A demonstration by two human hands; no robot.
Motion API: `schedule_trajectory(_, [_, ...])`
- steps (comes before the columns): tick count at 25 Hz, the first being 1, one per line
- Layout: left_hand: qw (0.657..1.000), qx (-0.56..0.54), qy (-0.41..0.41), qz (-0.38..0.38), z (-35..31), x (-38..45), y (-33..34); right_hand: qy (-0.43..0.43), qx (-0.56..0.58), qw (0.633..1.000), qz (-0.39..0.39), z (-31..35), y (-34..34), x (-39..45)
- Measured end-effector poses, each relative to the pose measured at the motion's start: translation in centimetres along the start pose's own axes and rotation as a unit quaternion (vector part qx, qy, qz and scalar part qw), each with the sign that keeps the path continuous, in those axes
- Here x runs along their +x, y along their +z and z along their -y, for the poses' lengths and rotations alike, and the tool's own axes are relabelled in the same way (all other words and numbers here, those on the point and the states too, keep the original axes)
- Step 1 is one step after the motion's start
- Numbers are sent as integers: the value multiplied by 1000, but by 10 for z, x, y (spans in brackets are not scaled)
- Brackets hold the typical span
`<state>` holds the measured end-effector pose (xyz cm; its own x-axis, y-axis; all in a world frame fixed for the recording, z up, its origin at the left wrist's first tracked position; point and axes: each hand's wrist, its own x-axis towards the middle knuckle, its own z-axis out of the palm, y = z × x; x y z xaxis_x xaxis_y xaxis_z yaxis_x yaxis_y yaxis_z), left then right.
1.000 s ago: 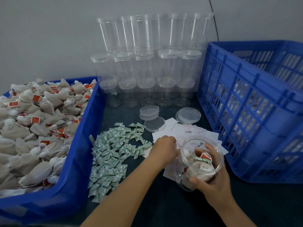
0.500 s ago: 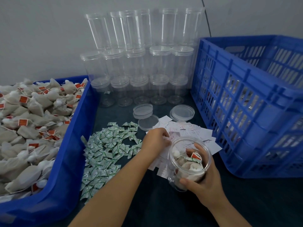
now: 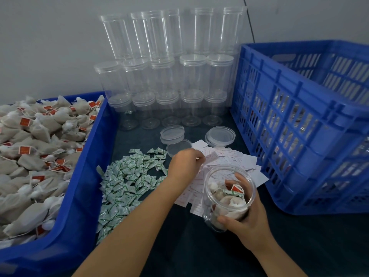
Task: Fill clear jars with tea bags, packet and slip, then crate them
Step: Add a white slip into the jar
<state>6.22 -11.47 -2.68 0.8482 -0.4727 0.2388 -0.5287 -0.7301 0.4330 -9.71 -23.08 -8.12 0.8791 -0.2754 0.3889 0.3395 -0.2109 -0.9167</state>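
My right hand (image 3: 246, 218) grips an open clear jar (image 3: 227, 196) tilted toward me on the dark table; it holds several tea bags and a green-and-white packet. My left hand (image 3: 185, 163) pinches a white paper slip (image 3: 210, 157) lifted off the pile of slips (image 3: 237, 162) just behind the jar. Green-and-white packets (image 3: 129, 176) lie scattered to the left of that hand. A blue tub (image 3: 79, 196) at the left is heaped with tea bags (image 3: 32, 148). A blue slatted crate (image 3: 299, 124) stands at the right.
Stacks of empty clear jars (image 3: 171, 76) stand against the grey wall at the back. Loose clear lids (image 3: 219, 135) lie between them and the slips. The crate's wall is close to the right of the held jar.
My left hand has raised one slip from the pile, pinched at its fingertips. The jar in my right hand has stayed in place, and the view has shifted slightly.
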Motion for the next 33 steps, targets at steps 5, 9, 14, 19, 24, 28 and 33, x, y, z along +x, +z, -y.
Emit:
schedule_trajectory(5, [972,-228,-50,-25,-17,-6,-53,6,-1,1000,0,-2,-1,1])
schedule_trajectory(9, [947,-318,-33,-25,-36,-24,-98,8,11,1000,2,-5,0,1])
schedule_trajectory(14, [958,-263,-30,111,-59,-52,-86,-8,18,1000,7,-3,1,3])
schedule_trajectory(19, [988,-134,-3,77,-68,-59,-62,-13,16,1000,2,-4,2,3])
schedule_trajectory(24, [994,36,98,11,-68,-61,-54,-12,8,1000,9,-2,2,2])
schedule_trajectory(28, [986,84,145,-22,-69,-61,-58,-20,-5,1000,12,4,1,3])
schedule_trajectory(33, [974,-199,84,-75,-43,-81,-46,2,1,1000,13,-1,0,0])
